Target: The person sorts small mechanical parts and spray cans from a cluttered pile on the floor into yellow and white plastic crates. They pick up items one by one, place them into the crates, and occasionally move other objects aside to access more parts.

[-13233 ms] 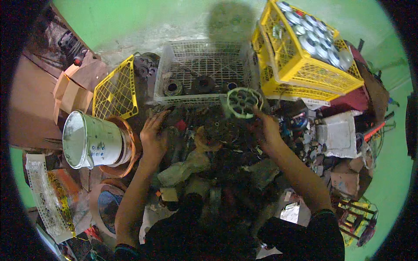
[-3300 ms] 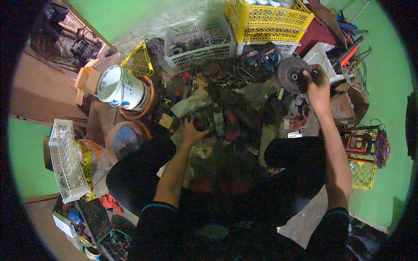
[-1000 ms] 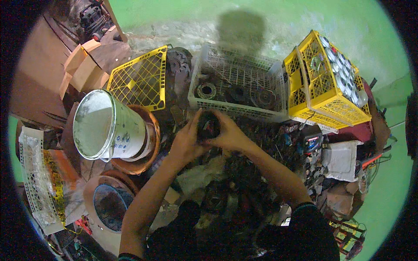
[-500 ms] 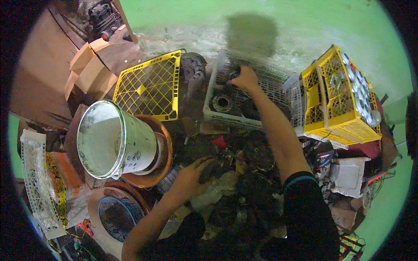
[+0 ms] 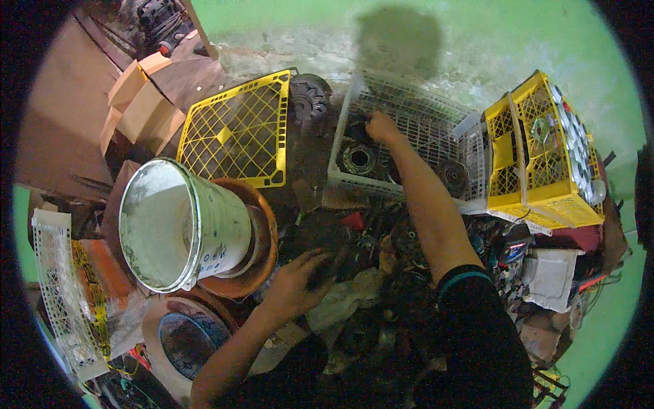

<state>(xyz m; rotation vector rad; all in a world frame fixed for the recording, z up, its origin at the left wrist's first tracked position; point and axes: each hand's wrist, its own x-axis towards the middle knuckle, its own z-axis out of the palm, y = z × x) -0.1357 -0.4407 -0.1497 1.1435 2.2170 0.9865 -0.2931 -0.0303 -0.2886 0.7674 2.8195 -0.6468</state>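
Note:
My right hand [image 5: 383, 129] reaches into the left side of a white plastic crate [image 5: 338, 178], its fingers bent in against a dark part [image 5: 357, 127]. Shadow hides the part's exact shape and how firmly the fingers hold it. Just nearer in the crate lies a ring-shaped metal part [image 5: 359, 160] with a round hole. Another round dark part [image 5: 452, 174] sits at the crate's near right, beyond my forearm. Lower down, my left hand [image 5: 294, 288] hovers over the dark clutter with fingers curled around something dark that I cannot make out.
A white bucket [image 5: 225, 238] stands tilted in an orange-brown basin [image 5: 269, 262] on the left. Behind it leans a yellow lattice crate [image 5: 281, 129]. Another yellow crate [image 5: 535, 204], filled with cans, stands at right. Small metal scraps and a red piece [image 5: 353, 220] lie between my arms.
The view has shifted a little, moving the crate right in the picture. My right hand sits slightly lower in it, and the round part at its near right now shows. My left hand stays curled.

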